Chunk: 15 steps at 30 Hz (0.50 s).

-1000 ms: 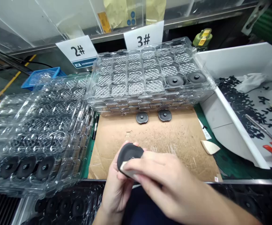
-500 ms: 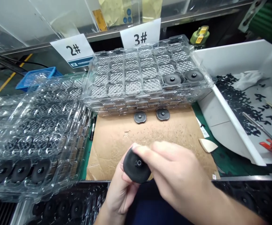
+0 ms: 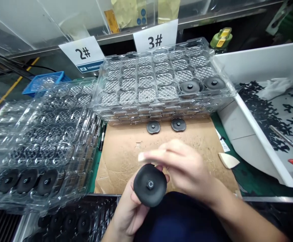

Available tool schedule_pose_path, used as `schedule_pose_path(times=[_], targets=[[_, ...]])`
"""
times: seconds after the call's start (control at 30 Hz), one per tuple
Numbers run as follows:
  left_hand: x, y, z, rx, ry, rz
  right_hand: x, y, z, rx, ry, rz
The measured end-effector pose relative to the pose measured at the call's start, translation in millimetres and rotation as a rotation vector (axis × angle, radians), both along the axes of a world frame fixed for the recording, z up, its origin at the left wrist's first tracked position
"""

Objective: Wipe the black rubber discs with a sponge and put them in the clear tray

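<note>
A round black disc-shaped part (image 3: 146, 195) with a small raised hub in its middle is in my left hand (image 3: 130, 210), gripped with the hub side up. My right hand (image 3: 184, 164) is just above and to the right of the disc, slightly blurred, with fingers stretched out over its upper edge. A white covering or highlight shows at one of its fingertips. Whether its lower fingers touch the disc rim I cannot tell. Beyond the hands, two similar black discs, a left one (image 3: 153, 127) and a right one (image 3: 178, 124), lie on a cardboard sheet (image 3: 121, 161).
Stacked clear plastic trays (image 3: 146, 95) stand behind, two discs in the top one's near right corner. More clear trays (image 3: 42, 134) holding black discs are at left. A white bin (image 3: 262, 141) with small black pieces is at right, near a pale wedge-shaped piece (image 3: 228, 160).
My right hand has lifted its fingertip off the disc's upper edge and moved slightly away. The disc in my left hand has shifted a little lower and faces up more.
</note>
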<state>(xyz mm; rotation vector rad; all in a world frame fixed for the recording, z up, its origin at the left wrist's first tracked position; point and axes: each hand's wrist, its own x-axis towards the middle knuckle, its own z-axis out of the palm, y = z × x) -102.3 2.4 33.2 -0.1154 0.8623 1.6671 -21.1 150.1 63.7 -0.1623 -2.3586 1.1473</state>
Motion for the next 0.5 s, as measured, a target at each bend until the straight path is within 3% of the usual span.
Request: schedule_pose_path(times=[0.07,0.13,0.27,0.33,0.4,0.5], targets=[[-3,-4,-0.2,0.095,-0.055,-0.02,6,9,-17.1,-0.091,-0.126,-0.198],[-7,-7,-1.8,0.18,-0.104,-0.039,16,9,-40.1,-0.13,-0.268,-0.278],[-11,-9,-4.7,0.164,-0.126,-0.063,38,-11,-91.0,-0.042,-0.402,-0.162],[-12,-7,-4.4,0.143,-0.126,-0.074,43,-17,-103.7,-0.008,-0.414,-0.127],[-11,-5,-3.0,0.152,-0.13,-0.086,43,-16,-97.8,0.0,-0.422,-0.157],[-5,-2,-1.1,0.144,-0.116,-0.099,35,-7,-55.9,-0.012,-0.346,-0.248]])
